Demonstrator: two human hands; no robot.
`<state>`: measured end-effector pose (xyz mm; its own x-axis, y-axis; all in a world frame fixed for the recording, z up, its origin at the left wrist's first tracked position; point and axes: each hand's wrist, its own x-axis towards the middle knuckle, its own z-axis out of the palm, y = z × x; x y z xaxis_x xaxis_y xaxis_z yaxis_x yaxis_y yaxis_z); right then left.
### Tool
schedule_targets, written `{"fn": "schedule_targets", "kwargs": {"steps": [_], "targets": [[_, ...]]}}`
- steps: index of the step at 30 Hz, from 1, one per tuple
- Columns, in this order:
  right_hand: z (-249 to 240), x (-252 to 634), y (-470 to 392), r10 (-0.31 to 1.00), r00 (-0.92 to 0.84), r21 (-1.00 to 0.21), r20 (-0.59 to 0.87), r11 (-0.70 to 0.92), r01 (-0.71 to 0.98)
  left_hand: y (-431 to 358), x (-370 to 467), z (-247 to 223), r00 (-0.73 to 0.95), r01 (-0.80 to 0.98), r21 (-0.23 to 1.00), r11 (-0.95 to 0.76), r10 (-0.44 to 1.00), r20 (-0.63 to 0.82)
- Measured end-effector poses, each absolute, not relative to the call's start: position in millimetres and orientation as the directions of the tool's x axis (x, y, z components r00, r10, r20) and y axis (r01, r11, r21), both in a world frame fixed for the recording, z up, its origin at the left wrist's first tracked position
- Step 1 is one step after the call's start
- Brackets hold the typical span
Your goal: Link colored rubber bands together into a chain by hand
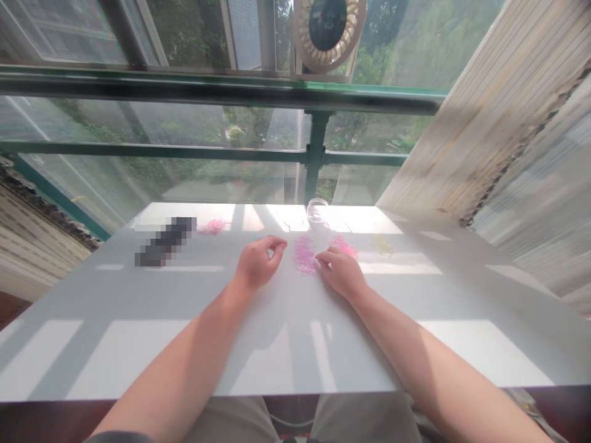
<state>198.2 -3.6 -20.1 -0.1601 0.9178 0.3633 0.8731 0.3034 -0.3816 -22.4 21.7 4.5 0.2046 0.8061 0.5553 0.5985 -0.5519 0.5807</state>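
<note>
On the white table [272,307] lies a pile of small purple-pink loops [304,255] that look like rubber bands. My left hand [258,261] is just left of this pile, thumb and forefinger pinched together; anything between them is too small to make out. At the pile's right edge, the fingertips of my right hand [341,271] are drawn together beside the loops, and what they hold cannot be seen. Behind my right hand is a brighter pink pile [345,246], partly covered by the hand.
A clear round container [317,211] stands at the table's far edge. A yellowish pile [383,245] lies to the right, a reddish-pink pile [215,227] to the left. Beside that is a dark, pixelated object [166,242]. A fan [328,27] stands by the window; curtains flank the table.
</note>
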Motion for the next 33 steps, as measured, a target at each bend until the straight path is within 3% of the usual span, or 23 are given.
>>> {"fn": "schedule_targets", "kwargs": {"steps": [11,33], "targets": [[-17,204,-13,0.933,-0.182,-0.483,0.312,0.320,0.815,24,-26,2,0.198,0.609,0.603,-0.515,0.835,0.513],[-17,194,-11,0.911,-0.271,-0.407,0.310,0.385,0.828,11,-11,3,0.443,0.590,0.581,-0.561,0.826,0.347]]}}
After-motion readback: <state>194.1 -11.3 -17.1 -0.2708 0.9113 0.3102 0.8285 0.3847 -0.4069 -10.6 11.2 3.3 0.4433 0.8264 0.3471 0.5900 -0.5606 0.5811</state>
